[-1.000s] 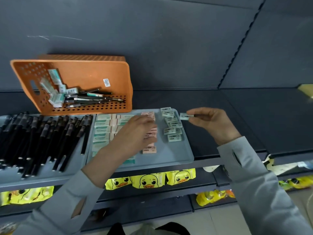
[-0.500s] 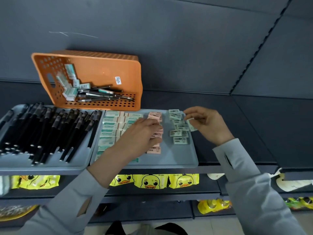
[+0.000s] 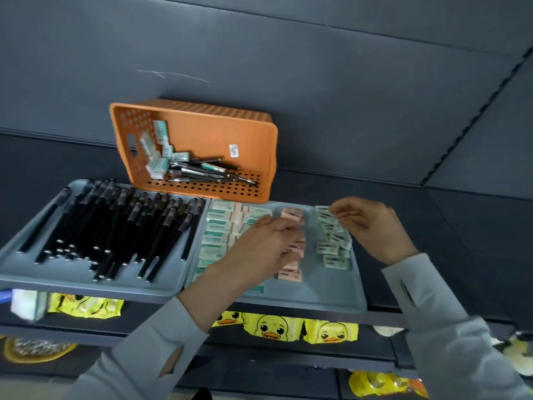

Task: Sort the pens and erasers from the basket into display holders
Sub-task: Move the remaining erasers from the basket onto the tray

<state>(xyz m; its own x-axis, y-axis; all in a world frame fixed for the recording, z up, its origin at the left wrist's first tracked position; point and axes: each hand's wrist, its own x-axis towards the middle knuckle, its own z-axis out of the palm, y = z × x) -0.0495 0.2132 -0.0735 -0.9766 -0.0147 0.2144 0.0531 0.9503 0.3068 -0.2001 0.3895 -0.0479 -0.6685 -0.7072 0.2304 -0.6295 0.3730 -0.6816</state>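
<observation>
Two hands are over the tray (image 3: 356,298): my right hand (image 3: 372,226) pinches a small pale eraser (image 3: 325,217), lengthwise across the tray, at the far end of the rightmost column (image 3: 331,249), while my left hand (image 3: 265,243) lies curled on the pink erasers (image 3: 292,213), grip unclear.

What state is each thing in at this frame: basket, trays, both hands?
orange basket: tipped on its side, holds pens and erasers.
pen tray: lying flat, full of black pens.
eraser tray: lying flat, holds sorted rows.
left hand: fingers bent, resting on the pink erasers; grip unclear.
right hand: pinches a small eraser over the right row.
</observation>
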